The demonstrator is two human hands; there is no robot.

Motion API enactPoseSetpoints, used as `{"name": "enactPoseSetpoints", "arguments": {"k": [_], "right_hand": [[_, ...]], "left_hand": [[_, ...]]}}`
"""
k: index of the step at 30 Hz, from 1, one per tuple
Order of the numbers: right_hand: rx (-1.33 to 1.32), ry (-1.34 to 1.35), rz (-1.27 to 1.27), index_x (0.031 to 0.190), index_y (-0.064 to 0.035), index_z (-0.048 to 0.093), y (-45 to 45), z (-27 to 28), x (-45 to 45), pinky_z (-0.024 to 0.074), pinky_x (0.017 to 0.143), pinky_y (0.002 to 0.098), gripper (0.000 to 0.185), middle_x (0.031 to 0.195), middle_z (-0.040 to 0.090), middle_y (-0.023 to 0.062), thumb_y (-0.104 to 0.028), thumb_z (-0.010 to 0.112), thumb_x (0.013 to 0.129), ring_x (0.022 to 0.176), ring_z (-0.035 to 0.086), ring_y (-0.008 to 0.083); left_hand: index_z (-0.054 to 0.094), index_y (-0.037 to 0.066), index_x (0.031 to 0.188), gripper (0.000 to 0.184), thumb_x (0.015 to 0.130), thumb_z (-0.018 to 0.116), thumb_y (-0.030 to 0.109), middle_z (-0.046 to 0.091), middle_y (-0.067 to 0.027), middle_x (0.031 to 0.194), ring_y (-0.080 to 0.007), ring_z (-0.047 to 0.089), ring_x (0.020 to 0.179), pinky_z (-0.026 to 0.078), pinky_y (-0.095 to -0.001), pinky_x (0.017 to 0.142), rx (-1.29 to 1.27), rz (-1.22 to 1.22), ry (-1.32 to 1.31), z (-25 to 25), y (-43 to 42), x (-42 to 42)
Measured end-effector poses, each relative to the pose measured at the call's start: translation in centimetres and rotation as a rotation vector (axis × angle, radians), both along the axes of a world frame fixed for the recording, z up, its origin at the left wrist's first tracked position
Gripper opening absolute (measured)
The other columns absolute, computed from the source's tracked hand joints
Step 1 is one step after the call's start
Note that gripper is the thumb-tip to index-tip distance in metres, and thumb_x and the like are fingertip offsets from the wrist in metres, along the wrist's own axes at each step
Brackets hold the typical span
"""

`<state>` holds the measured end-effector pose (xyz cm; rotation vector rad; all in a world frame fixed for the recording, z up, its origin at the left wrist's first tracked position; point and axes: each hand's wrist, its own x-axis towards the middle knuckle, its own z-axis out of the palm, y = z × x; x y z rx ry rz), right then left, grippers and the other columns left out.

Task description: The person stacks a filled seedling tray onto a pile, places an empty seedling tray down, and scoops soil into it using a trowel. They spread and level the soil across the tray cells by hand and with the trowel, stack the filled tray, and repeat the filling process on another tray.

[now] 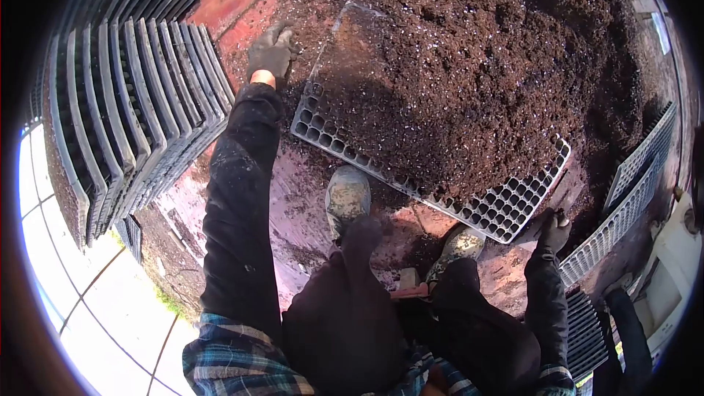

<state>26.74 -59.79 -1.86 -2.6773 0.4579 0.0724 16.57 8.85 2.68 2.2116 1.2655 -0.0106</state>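
A grey seedling tray [506, 229] lies at a slant in front of me, mostly buried under dark potting soil [455, 81]. Bare cells show along its near edge and at both near corners. My left hand [271, 53], in a dirty dark glove, rests on the red surface beyond the tray's left side, fingers loosely spread and apart from the tray. Close to the tray's right near corner is my right hand [555, 232], also gloved, with its fingers curled in. I see nothing held in either hand.
Tall stacks of nested trays [139, 103] stand at the left. More trays [623, 205] lean at the right, near a white container [671, 264]. My boots [347, 198] are just below the tray's near edge. Another person's dark sleeve [629, 326] shows at lower right.
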Motion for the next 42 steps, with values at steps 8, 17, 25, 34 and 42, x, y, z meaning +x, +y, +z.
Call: {"name": "enactPoseSetpoints", "arguments": {"k": [8,17,25,34,42], "right_hand": [[0.04,0.011,-0.008,0.093,-0.0024,0.058,-0.5,-0.2,0.2,0.0465,0.068,0.0345,0.03,0.079,0.063,0.0094,-0.027,0.064,0.077,0.071,0.06,0.0211],[0.021,0.013,-0.036,0.095,-0.0015,0.059,0.5,0.5,0.1,0.0473,0.068,0.0335,0.032,0.079,0.064,0.0088,-0.028,0.064,0.077,0.072,0.061,0.0196],[0.126,0.027,-0.043,0.093,-0.0031,0.059,-1.0,-0.6,0.1,0.047,0.064,0.0312,0.025,0.077,0.063,0.0066,-0.023,0.064,0.079,0.068,0.06,0.0161],[0.05,-0.02,-0.002,0.092,-0.0046,0.06,-1.3,-1.0,0.1,0.0475,0.069,0.0344,0.028,0.078,0.064,0.0085,-0.028,0.063,0.077,0.072,0.061,0.0202],[0.031,0.002,0.002,0.094,-0.0027,0.061,-0.7,-0.5,0.3,0.0474,0.07,0.0368,0.033,0.081,0.065,0.0124,-0.03,0.063,0.076,0.076,0.063,0.0254]], "left_hand": [[0.042,0.012,0.134,0.055,0.083,0.056,0.028,0.035,-0.0154,0.14,-0.0291,0.029,0.132,0.021,-0.0375,0.11,0.257,-0.139,-0.094,-3.8,0.8,-6.9],[0.046,0.026,0.132,0.054,0.081,0.059,0.039,0.038,-0.0127,0.138,-0.0306,0.035,0.128,0.029,-0.0427,0.105,0.484,-0.415,0.033,-6.1,-0.8,-2.4],[0.06,0.014,0.115,0.03,0.088,0.054,0.026,0.055,-0.0099,0.122,-0.0251,0.056,0.107,0.045,-0.0349,0.091,-0.188,0.176,-0.382,-1.1,-3.5,1.5],[0.053,0.014,0.124,0.046,0.089,0.045,0.042,0.041,-0.0128,0.137,-0.0314,0.031,0.131,0.019,-0.0472,0.111,0.307,-0.925,-0.166,-1.0,-9.7,1.3],[0.053,0.017,0.12,0.067,0.066,0.071,0.053,0.045,-0.0109,0.124,-0.0292,0.038,0.123,0.019,-0.0556,0.108,0.305,-0.762,-0.331,-0.2,-19.6,-5.1]]}}
